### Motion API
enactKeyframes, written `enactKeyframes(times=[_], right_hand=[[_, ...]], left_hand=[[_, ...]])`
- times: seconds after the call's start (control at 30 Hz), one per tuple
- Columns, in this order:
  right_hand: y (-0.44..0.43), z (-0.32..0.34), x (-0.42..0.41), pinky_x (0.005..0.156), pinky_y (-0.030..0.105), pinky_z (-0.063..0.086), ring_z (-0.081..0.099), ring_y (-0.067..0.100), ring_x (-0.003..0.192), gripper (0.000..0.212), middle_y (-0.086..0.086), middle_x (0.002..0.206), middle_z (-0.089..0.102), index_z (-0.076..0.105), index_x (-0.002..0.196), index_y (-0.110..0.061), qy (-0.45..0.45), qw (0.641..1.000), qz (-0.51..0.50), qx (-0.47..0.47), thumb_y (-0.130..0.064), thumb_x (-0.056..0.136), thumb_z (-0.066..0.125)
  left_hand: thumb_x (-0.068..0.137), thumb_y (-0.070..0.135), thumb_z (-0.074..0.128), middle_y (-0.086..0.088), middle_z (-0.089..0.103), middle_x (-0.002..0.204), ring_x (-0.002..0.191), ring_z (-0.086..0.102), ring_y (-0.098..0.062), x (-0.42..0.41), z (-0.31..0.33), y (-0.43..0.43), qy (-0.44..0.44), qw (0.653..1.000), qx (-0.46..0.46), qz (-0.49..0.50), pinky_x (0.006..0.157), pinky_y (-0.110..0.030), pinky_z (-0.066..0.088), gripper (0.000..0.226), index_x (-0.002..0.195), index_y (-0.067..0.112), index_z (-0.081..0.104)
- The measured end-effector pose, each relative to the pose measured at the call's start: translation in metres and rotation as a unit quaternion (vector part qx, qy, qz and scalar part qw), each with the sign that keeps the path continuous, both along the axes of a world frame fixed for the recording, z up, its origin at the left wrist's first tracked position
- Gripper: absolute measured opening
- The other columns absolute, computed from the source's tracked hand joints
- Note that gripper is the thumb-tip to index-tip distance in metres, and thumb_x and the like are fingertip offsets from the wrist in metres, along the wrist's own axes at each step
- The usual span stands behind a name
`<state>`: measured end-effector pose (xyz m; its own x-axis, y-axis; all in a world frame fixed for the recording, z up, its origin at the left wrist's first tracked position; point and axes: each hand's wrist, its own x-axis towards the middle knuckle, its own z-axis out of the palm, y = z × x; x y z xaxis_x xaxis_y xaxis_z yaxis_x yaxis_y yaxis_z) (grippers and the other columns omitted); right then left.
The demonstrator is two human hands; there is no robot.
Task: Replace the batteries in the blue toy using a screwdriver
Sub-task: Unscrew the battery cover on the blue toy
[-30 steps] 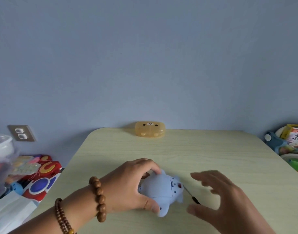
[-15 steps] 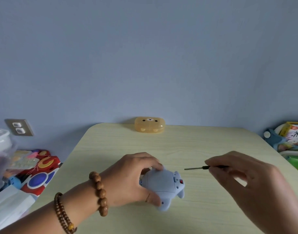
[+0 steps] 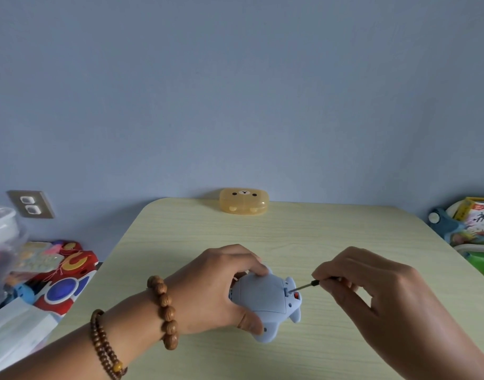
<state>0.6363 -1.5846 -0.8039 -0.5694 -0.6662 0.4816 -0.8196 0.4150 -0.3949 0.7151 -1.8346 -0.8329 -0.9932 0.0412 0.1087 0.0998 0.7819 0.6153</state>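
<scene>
The blue toy lies belly-up on the pale wooden table, near its front middle. My left hand grips the toy from the left, thumb at its near side and fingers over its far side. My right hand pinches a thin black screwdriver by its handle. The metal tip touches the toy's underside by a small square recess, just above a red spot. No batteries are in sight.
A yellow bear-face case sits at the table's far edge against the blue wall. Colourful toys and packets are piled left of the table, below a wall socket. Books and a green bin stand to the right.
My right hand picked the screwdriver up off the table, swung it level, then brought its tip down onto the toy's underside. My left hand kept its hold on the toy.
</scene>
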Motion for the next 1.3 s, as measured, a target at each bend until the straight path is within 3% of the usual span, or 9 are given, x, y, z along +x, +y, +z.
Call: enactKeyframes(times=[0.17,0.43,0.63,0.8,0.87,0.97,1.03,1.17,1.3], right_hand=[[-0.002,-0.002,-0.002,0.064,0.019,0.046,0.058,0.002,0.070,0.013,-0.019,0.079,0.063,0.073,0.086,-0.034,0.029,0.999,0.006,0.022,-0.023,0.085,0.064],[-0.003,0.009,-0.003,0.066,0.019,0.045,0.055,0.001,0.070,0.013,-0.019,0.078,0.061,0.072,0.085,-0.032,0.058,0.997,0.011,0.049,-0.024,0.087,0.061],[-0.007,0.012,-0.001,0.058,0.024,0.047,0.055,0.006,0.070,0.014,-0.018,0.077,0.059,0.068,0.083,-0.031,0.074,0.993,0.013,0.094,-0.026,0.089,0.057],[-0.021,0.031,-0.001,0.044,0.030,0.047,0.048,0.011,0.060,0.012,-0.012,0.075,0.053,0.057,0.080,-0.033,0.126,0.969,-0.003,0.213,-0.027,0.090,0.060],[-0.026,0.041,0.001,0.049,0.030,0.045,0.053,0.014,0.059,0.010,-0.011,0.083,0.056,0.057,0.086,-0.032,0.126,0.959,0.000,0.255,-0.036,0.095,0.053],[-0.032,0.047,0.001,0.058,0.033,0.040,0.063,0.022,0.074,0.037,-0.004,0.088,0.058,0.053,0.088,-0.025,0.134,0.941,-0.019,0.311,-0.051,0.101,0.030],[-0.034,0.046,-0.002,0.060,0.033,0.044,0.063,0.023,0.075,0.042,-0.003,0.085,0.057,0.049,0.084,-0.024,0.144,0.934,-0.021,0.326,-0.055,0.100,0.025],[-0.031,0.045,0.001,0.077,0.034,0.052,0.065,0.015,0.087,0.028,-0.010,0.103,0.064,0.042,0.109,-0.033,0.044,0.944,-0.005,0.328,-0.057,0.098,0.034],[-0.027,0.048,0.000,0.069,0.028,0.045,0.054,0.013,0.075,0.010,-0.014,0.099,0.056,0.035,0.104,-0.038,0.043,0.944,0.017,0.327,-0.044,0.100,0.041]], left_hand=[[0.053,0.050,0.094,0.028,0.052,0.125,0.112,0.057,0.003,-0.001,0.000,0.000,-0.001,1.000,-0.001,-0.005,0.095,-0.024,0.051,0.072,0.118,0.040,0.065],[0.051,0.052,0.093,0.032,0.050,0.124,0.112,0.057,0.003,-0.001,-0.003,-0.002,0.000,1.000,0.007,-0.003,0.094,-0.026,0.052,0.071,0.116,0.044,0.063],[0.052,0.052,0.092,0.031,0.050,0.125,0.112,0.056,0.002,-0.001,-0.002,0.000,0.001,1.000,-0.004,-0.004,0.095,-0.026,0.051,0.072,0.117,0.043,0.063],[0.051,0.052,0.092,0.031,0.050,0.125,0.110,0.054,0.007,-0.001,0.001,0.002,0.000,1.000,-0.012,-0.001,0.096,-0.023,0.049,0.072,0.117,0.044,0.063],[0.052,0.054,0.092,0.032,0.049,0.126,0.110,0.053,0.010,0.000,0.003,0.004,-0.001,1.000,-0.022,0.000,0.096,-0.019,0.047,0.074,0.118,0.045,0.062],[0.052,0.055,0.091,0.032,0.048,0.126,0.110,0.051,0.013,0.000,0.006,0.006,-0.001,0.999,-0.036,0.000,0.096,-0.015,0.045,0.074,0.119,0.044,0.061],[0.052,0.055,0.091,0.032,0.048,0.126,0.109,0.051,0.013,0.000,0.006,0.007,-0.005,0.999,-0.034,0.004,0.096,-0.016,0.045,0.074,0.119,0.044,0.061],[0.051,0.055,0.092,0.035,0.047,0.125,0.109,0.052,0.013,0.000,0.005,0.006,-0.007,1.000,-0.011,0.009,0.096,-0.017,0.046,0.074,0.118,0.045,0.062],[0.051,0.053,0.093,0.035,0.047,0.125,0.107,0.053,0.014,-0.001,0.004,0.005,-0.009,1.000,-0.005,0.009,0.094,-0.014,0.046,0.073,0.117,0.045,0.063]])
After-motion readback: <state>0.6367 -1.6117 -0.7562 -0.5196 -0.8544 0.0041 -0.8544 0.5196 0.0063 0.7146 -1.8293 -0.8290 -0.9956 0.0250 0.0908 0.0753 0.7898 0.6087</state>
